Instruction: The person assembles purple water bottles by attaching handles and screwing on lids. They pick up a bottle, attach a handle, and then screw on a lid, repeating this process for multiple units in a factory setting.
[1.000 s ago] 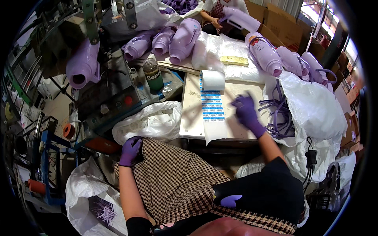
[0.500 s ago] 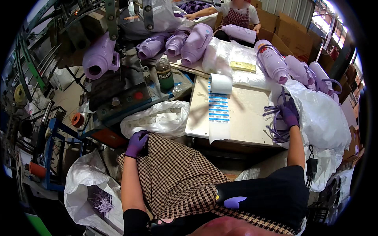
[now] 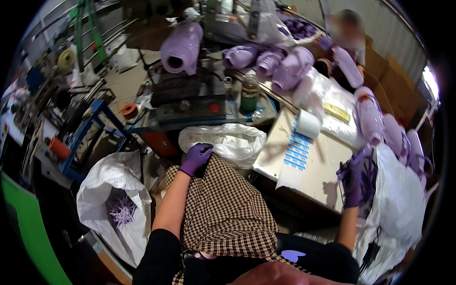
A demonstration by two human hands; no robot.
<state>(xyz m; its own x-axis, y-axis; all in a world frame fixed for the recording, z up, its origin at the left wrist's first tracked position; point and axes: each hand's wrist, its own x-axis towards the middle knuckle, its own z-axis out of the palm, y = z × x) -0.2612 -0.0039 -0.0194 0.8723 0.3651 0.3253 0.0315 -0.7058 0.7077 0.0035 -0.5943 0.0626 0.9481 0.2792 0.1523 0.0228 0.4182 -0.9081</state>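
Head view. Purple straps point(image 3: 366, 167): a loose tangle at the right edge of the table point(image 3: 318, 166), against a big white bag point(image 3: 399, 199); no single long axis can be made out, the loops hang roughly top to bottom. Right hand point(image 3: 352, 178): purple glove, at the straps and touching them; fingers curled, but whether they pinch a strap cannot be told. Left hand point(image 3: 196, 158): purple glove, fingers bent, resting on the checked skirt point(image 3: 223, 209) at the knee, holding nothing visible. Label roll point(image 3: 308, 124): white, on the table, its strip of blue labels point(image 3: 297, 151) running down toward the near edge. Bottles point(image 3: 375, 118): lilac, lying along the table's far and right sides. Second white bag point(image 3: 223, 142): just beyond the left hand. Floor bag point(image 3: 114, 199): white, holding purple scraps, lower left.
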